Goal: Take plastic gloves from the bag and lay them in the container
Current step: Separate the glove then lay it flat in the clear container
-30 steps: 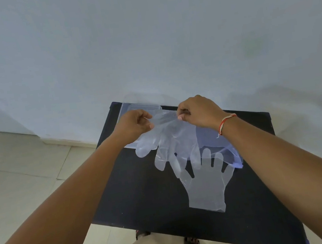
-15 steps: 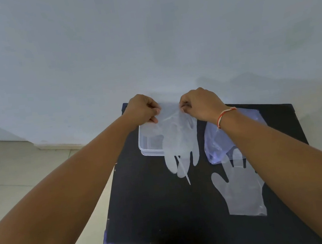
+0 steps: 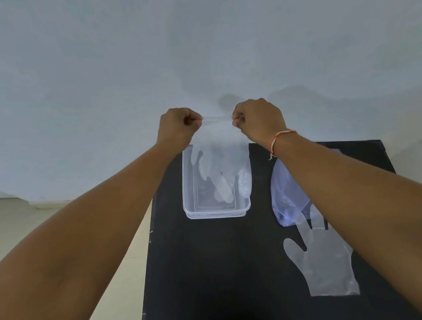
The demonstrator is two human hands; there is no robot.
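Black tabletop [image 3: 219, 267] against a pale wall: we hold a glove over the container.

Our left hand [image 3: 177, 128] and right hand [image 3: 258, 119] pinch the clear glove's [image 3: 221, 163] cuff; its fingers hang into the clear container [image 3: 192, 211]. Our right forearm hides part of the bag [image 3: 285, 198] and the flat second glove [image 3: 325, 266].

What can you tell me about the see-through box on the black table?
The container is a clear plastic rectangular tub with rounded corners and a thicker rim, lid off. It sits upright on the black table, at its far left part. A held glove hangs over it, its fingers drooping inside.
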